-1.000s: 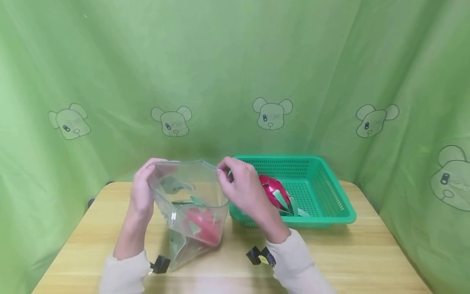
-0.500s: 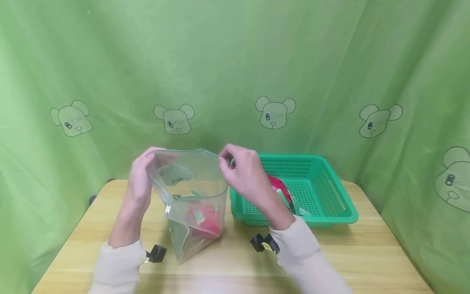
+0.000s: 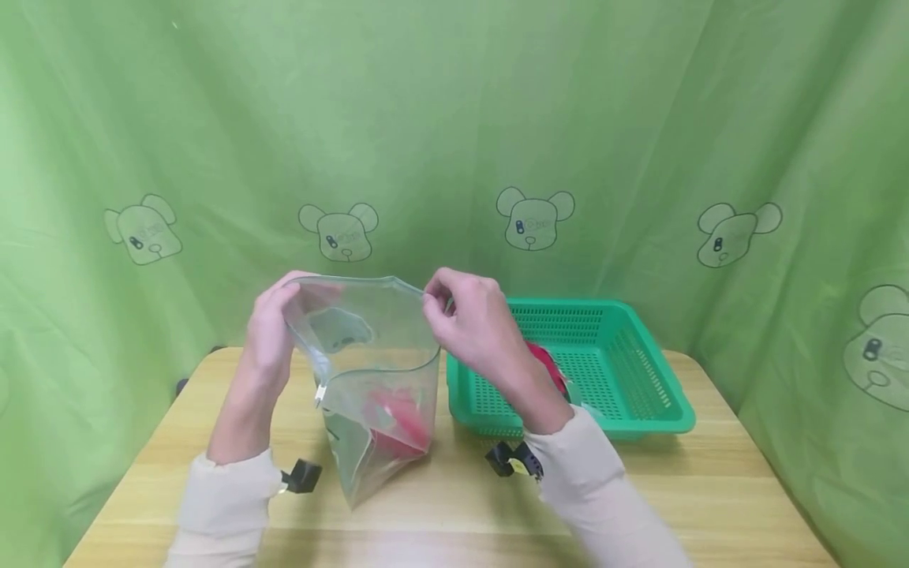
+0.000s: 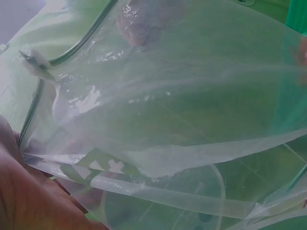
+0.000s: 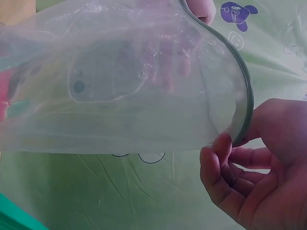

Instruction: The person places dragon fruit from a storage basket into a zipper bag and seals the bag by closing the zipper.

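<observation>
A clear zip bag with a dark green rim and a white slider stands upright, its mouth spread wide. Inside, low down, sits a red item, blurred through the plastic. My left hand grips the left edge of the mouth, thumb in front, with fingers showing through the film in the right wrist view. At the opposite corner my right hand pinches the rim between thumb and fingers, clearly seen in the right wrist view. The bag's film fills most of the left wrist view.
To the right, a green perforated basket stands on the wooden table. A shiny red item lies in it, partly hidden by my right forearm. Green curtains with bear heads hang behind and at both sides.
Both hands have risen a little, lifting the bag's mouth and stretching the bag taller. My right forearm now covers more of the red item in the basket.
</observation>
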The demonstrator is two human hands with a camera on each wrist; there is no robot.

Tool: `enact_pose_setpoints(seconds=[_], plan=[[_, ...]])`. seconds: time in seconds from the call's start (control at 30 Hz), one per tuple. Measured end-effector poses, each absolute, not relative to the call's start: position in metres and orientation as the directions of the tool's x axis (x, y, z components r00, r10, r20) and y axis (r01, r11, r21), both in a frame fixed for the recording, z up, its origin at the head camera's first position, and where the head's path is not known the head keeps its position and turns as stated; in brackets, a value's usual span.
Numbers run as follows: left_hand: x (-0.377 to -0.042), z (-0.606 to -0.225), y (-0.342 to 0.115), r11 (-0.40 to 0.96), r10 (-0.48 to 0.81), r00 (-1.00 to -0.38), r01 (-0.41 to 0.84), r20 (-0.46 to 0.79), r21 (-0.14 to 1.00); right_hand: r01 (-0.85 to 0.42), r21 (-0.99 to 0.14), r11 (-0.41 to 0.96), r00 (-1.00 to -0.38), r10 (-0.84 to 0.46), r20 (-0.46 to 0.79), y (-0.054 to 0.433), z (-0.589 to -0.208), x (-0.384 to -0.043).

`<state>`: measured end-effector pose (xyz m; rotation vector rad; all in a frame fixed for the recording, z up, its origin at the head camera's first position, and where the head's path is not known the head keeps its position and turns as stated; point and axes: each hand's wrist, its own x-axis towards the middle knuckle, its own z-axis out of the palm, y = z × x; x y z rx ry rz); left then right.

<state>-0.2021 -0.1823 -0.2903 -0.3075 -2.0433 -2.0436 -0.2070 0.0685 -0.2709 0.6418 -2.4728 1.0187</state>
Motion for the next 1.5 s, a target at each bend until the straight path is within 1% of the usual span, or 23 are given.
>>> enact_pose_setpoints(seconds=[0.23, 0.37, 0.73, 0.9, 1.13, 1.23, 1.3, 1.37, 1.43, 1.5], plan=[[-0.204, -0.284, -0.184, -0.015, -0.001, -0.948, 0.319, 0.319, 0.948, -0.565, -0.542, 0.622, -0.803, -0.263, 0.535, 0.07, -0.264, -0.211], [-0.206, -0.282, -0.183, -0.004, 0.012, -0.945, 0.327, 0.327, 0.945, -0.553, -0.553, 0.623, -0.811, -0.25, 0.529, 0.07, -0.26, -0.212], [-0.209, -0.289, -0.185, 0.014, 0.013, -0.952, 0.306, 0.306, 0.952, -0.52, -0.574, 0.632, -0.844, -0.275, 0.462, 0.067, -0.265, -0.214], [-0.21, -0.292, -0.185, 0.021, 0.013, -0.955, 0.298, 0.298, 0.954, -0.513, -0.571, 0.642, -0.851, -0.29, 0.438, 0.065, -0.267, -0.214], [-0.207, -0.299, -0.185, 0.016, 0.03, -0.957, 0.289, 0.289, 0.957, -0.511, -0.549, 0.662, -0.857, -0.344, 0.383, 0.061, -0.266, -0.215], [-0.206, -0.301, -0.184, 0.024, 0.034, -0.954, 0.297, 0.297, 0.954, -0.514, -0.558, 0.651, -0.856, -0.339, 0.392, 0.061, -0.269, -0.214], [-0.205, -0.302, -0.184, 0.029, 0.037, -0.954, 0.299, 0.298, 0.954, -0.543, -0.542, 0.642, -0.834, -0.333, 0.441, 0.062, -0.271, -0.21], [-0.204, -0.303, -0.183, 0.031, 0.038, -0.951, 0.307, 0.306, 0.951, -0.61, -0.494, 0.619, -0.777, -0.348, 0.524, 0.062, -0.272, -0.202], [-0.204, -0.302, -0.183, 0.029, 0.04, -0.948, 0.317, 0.315, 0.948, -0.708, -0.406, 0.578, -0.679, -0.399, 0.616, 0.062, -0.271, -0.193], [-0.204, -0.302, -0.182, 0.024, 0.041, -0.943, 0.33, 0.329, 0.944, -0.797, -0.3, 0.523, -0.568, -0.483, 0.667, 0.06, -0.271, -0.182]])
